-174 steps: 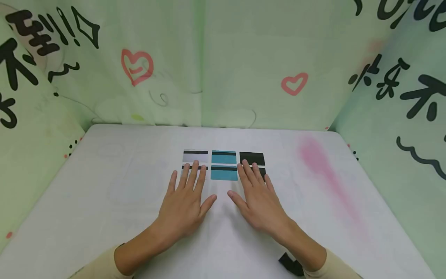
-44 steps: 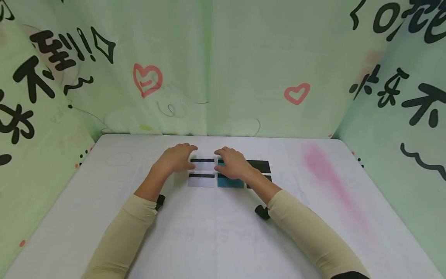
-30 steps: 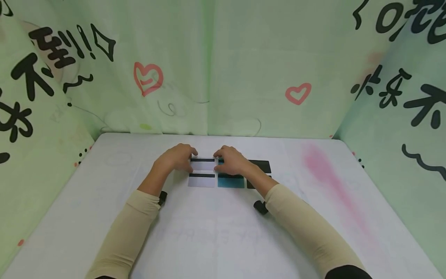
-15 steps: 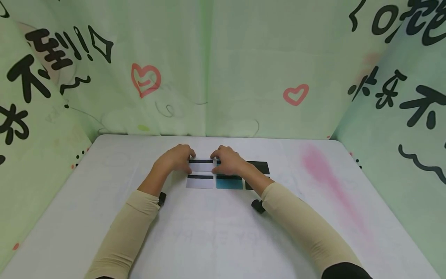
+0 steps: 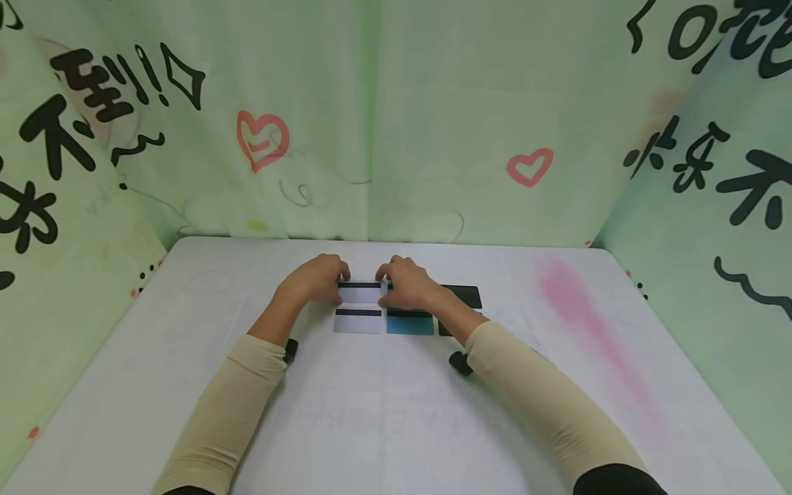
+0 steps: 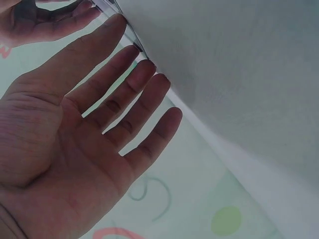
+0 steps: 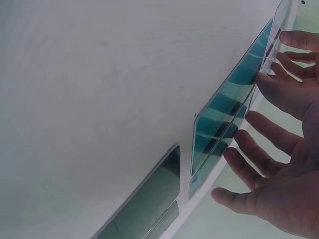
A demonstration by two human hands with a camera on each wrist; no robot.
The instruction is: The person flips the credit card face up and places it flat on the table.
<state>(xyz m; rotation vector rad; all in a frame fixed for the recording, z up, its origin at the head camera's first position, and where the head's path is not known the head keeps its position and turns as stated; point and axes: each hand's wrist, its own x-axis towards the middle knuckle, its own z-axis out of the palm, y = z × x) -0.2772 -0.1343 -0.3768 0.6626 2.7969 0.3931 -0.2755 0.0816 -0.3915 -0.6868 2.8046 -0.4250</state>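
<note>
A white magnetic-stripe card [image 5: 360, 294] lies at the left of the back row, black stripe along its far edge. My left hand [image 5: 312, 278] pinches its left end, thumb at the near corner and index finger at the far corner. At the right end my right hand [image 5: 410, 285] pinches it the same way, its palm over a blue card that is mostly hidden. In the left wrist view the other fingers of the left hand [image 6: 84, 139] spread loosely. The right wrist view shows the right hand [image 7: 284, 164] with fingertips along the blue card [image 7: 234, 109].
In the front row lie another white card [image 5: 357, 323], a blue card [image 5: 410, 325] and a black card [image 5: 444, 328] partly under the right forearm. A black card [image 5: 467, 296] ends the back row. The white table [image 5: 383, 419] reaches a green curtain [image 5: 433, 137] behind.
Both hands have moved from lying flat over the cards to either end of the back-row white card. Since then, thumbs and fingers have closed in on its corners; the cards keep their layout.
</note>
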